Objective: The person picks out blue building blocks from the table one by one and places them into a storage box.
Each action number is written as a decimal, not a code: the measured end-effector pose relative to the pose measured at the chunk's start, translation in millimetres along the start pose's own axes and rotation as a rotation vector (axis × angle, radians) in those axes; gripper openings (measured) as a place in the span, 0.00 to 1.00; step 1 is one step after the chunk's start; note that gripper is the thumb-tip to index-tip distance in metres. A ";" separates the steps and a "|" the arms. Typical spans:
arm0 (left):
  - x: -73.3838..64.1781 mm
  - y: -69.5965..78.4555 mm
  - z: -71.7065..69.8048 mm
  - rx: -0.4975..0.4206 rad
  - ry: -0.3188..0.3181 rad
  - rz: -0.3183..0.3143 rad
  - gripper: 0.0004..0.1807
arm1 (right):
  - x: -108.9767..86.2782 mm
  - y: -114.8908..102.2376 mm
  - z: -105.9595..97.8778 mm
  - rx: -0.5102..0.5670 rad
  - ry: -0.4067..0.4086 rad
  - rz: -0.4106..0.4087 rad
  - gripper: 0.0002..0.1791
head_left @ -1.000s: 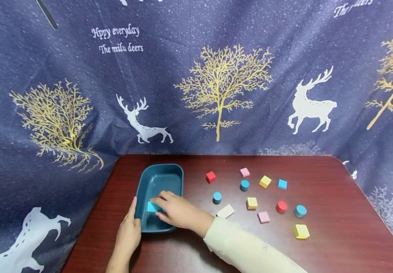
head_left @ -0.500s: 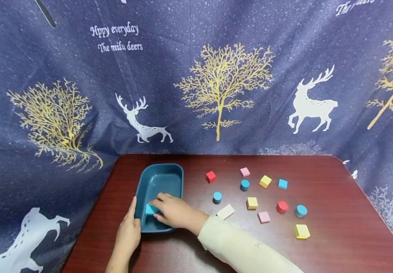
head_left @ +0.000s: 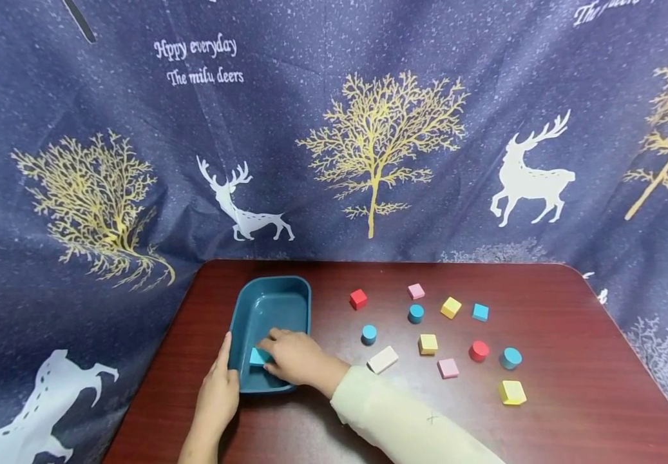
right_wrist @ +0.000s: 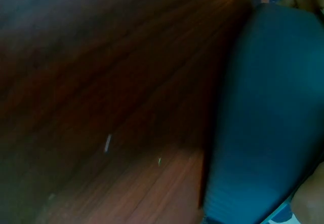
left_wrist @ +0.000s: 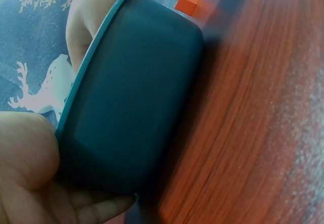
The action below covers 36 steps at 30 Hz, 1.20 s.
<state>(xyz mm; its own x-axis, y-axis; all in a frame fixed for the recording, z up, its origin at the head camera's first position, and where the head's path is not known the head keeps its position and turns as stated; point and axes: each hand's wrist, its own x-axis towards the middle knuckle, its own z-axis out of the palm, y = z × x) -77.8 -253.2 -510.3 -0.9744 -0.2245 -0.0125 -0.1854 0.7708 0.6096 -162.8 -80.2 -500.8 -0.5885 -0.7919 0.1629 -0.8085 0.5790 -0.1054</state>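
Observation:
In the head view a dark teal plastic bin [head_left: 278, 312] stands at the left of the table. My left hand [head_left: 218, 393] rests against the bin's outer left side near its front corner, its fingers lying fairly straight along the wall. The left wrist view shows these fingers [left_wrist: 104, 211] touching the bin's outside. My right hand [head_left: 295, 354] reaches over the right rim into the bin and pinches a light blue block [head_left: 259, 356] low inside. Part of this block is hidden by the fingers. The right wrist view shows mostly the bin's outer wall [right_wrist: 273, 107].
Loose blocks lie right of the bin: a red cube [head_left: 358, 299], blue cylinders [head_left: 369, 334], a cream block [head_left: 382, 359], yellow cubes [head_left: 451, 307], pink blocks [head_left: 448, 368] and a red cylinder [head_left: 478, 351]. A patterned cloth [head_left: 334, 129] hangs behind the dark red table [head_left: 577, 309].
My right hand and the light blue block have shifted slightly toward the front inside the bin. My left hand and the loose blocks have stayed in place.

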 end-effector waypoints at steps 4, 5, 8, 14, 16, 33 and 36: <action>-0.2 -0.3 -0.1 -0.002 0.011 0.005 0.39 | 0.4 -1.1 -0.9 -0.023 -0.021 0.010 0.20; -0.4 -0.5 -0.1 -0.002 0.014 0.005 0.39 | 0.6 -1.3 -0.7 -0.029 -0.025 0.012 0.20; -0.4 -0.6 -0.3 0.002 0.018 0.007 0.39 | 1.4 -2.0 -1.1 -0.033 -0.041 0.020 0.19; 0.7 -0.4 -0.7 0.009 0.012 0.012 0.39 | 2.2 -2.6 -2.8 -0.038 -0.080 0.036 0.19; 0.7 -0.9 -0.3 0.010 0.011 0.012 0.39 | 2.0 -2.7 -2.9 -0.041 -0.093 0.041 0.19; -0.1 -0.7 -0.6 0.013 -0.005 0.006 0.40 | 3.0 -5.1 -1.9 -0.072 -0.139 0.057 0.13; 0.3 -0.4 0.0 0.014 -0.009 0.000 0.40 | 2.7 -5.3 -2.5 -0.066 -0.145 0.066 0.14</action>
<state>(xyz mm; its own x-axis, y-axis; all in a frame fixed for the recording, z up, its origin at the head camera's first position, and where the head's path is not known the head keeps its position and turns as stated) -78.0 -253.6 -510.5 -0.9755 -0.2189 -0.0199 -0.1870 0.7791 0.5983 -160.1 -85.0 -497.4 -0.6396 -0.7686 0.0139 -0.7682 0.6385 -0.0461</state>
